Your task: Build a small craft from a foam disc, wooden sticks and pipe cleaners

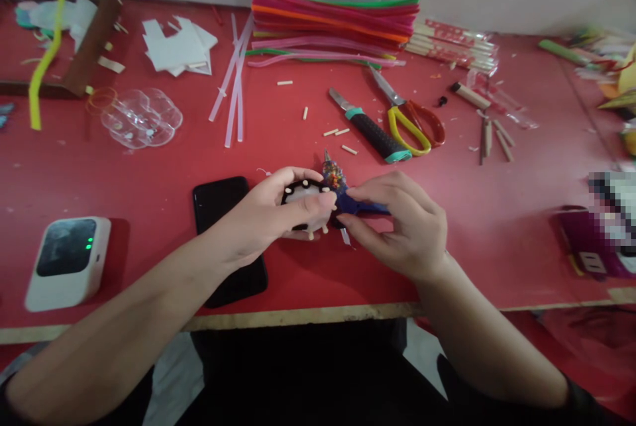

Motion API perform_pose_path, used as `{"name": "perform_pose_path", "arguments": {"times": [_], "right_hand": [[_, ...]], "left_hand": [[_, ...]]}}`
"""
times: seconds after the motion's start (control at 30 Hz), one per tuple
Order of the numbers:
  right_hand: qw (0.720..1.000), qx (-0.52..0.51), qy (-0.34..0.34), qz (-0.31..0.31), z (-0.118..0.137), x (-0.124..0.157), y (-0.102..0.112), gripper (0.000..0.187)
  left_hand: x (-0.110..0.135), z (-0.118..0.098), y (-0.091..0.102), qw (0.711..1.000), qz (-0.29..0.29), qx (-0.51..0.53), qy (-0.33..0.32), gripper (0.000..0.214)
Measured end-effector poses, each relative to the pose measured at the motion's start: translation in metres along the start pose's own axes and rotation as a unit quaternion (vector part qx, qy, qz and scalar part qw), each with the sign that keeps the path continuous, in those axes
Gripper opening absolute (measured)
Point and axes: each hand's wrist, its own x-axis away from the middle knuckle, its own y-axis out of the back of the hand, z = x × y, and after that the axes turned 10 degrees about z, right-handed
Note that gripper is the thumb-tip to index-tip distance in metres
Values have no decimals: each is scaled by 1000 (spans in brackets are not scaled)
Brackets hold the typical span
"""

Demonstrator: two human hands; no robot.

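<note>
My left hand (285, 207) grips a small round craft piece (311, 214) with a black rim, a pale middle and several short wooden pegs along its edge. My right hand (405, 220) is just right of it, thumb and forefinger bent and apart, with nothing visible between the tips. Behind those fingers lies a blue hot glue gun (355, 206), its nozzle pointing away from me and its front covered with coloured beads. Whether my right fingers touch the glue gun is unclear. A black phone (223, 204) lies partly under my left wrist.
Beyond my hands lie a utility knife (375, 131), scissors (410, 128) and several cut peg pieces (349, 149). Pipe cleaners (332, 18) are stacked at the back. On the left are a clear plastic palette (142, 118) and a white device (69, 264). Wooden sticks (504, 141) lie right.
</note>
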Motion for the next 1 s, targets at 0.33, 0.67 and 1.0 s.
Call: {"name": "perform_pose_path", "arguments": {"times": [0.33, 0.67, 1.0], "right_hand": [[1000, -1, -22, -10, -3, 0, -4, 14], [1000, -19, 4, -19, -3, -1, -3, 10], [1000, -19, -1, -19, -3, -2, -2, 13]], "left_hand": [[-1, -7, 0, 992, 32, 116, 25, 56], [-1, -8, -1, 994, 43, 99, 15, 55], [0, -8, -3, 993, 32, 113, -16, 39]]}}
